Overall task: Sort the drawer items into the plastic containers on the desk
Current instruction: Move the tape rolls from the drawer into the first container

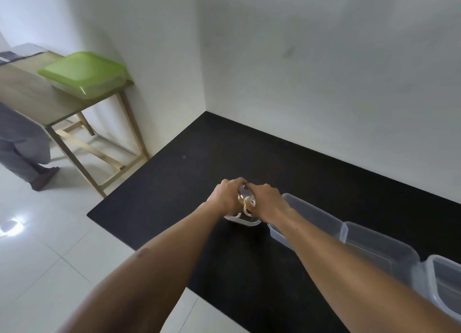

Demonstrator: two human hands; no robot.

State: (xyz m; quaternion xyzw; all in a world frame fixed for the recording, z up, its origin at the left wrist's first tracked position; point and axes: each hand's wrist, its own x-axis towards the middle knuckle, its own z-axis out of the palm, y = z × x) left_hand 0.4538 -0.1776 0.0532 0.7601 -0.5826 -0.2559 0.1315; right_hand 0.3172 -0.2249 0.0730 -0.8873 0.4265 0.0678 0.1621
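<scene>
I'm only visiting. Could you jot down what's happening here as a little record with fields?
Setting: black desk in a white-walled corner
Left hand: grips pale cream loops, too blurred to identify
Right hand: pinches the same loops
Beneath the hands: small clear plastic container
To its right: row of three more clear plastic containers
Background: green-lidded plastic box on a wooden table

Containers (314, 216) in a row on desk (199, 155), lidded bin (84, 73) on side table (25, 93) far left
</scene>
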